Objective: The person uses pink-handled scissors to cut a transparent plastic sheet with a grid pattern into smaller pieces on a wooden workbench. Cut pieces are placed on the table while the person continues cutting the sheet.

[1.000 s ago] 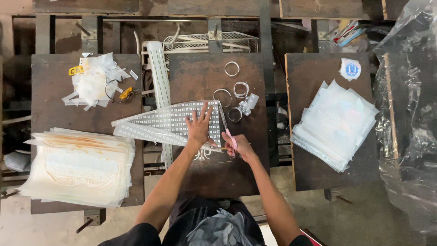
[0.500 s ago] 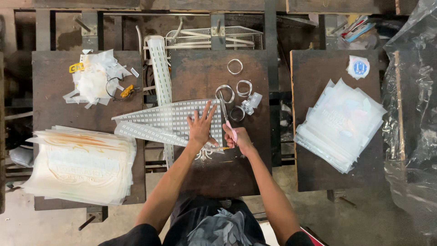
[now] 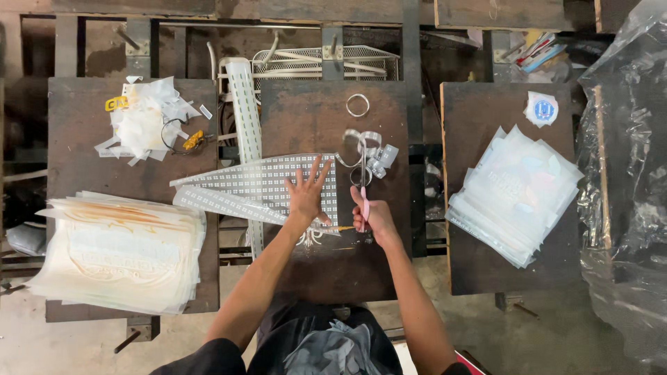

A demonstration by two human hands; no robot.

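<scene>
The left hand [image 3: 308, 196] lies flat w/ fingers spread wide on a dotted sheet [image 3: 260, 184], pressing it to the dark wooden board [image 3: 326, 114] in the middle. It grips nothing, only pushes down. The sheet is light, triangle-like, w/ rows of small squares, and its wide end is under the palm; the narrow end points to the left, past the board's edge.

The right hand [image 3: 375, 217] is closed around a thin tool w/ pink handle [image 3: 364, 201], which looks like a blade or scissors, I cannot tell which. The tool points away from the person, along the right edge of the sheet, just beside the left hand's thumb.

Near the tool tip are some rolls of clear tape [image 3: 361, 142] and, a bit further, one ring [image 3: 358, 105] alone. A long dotted strip [image 3: 244, 111] lies between the middle board and the left board. On the left board: a big stack of printed sheets [image 3: 118, 253] and a heap of scraps [image 3: 146, 121]. On the right board: another stack of clear sheets [image 3: 514, 191] and a small round sticker [image 3: 542, 109].
</scene>
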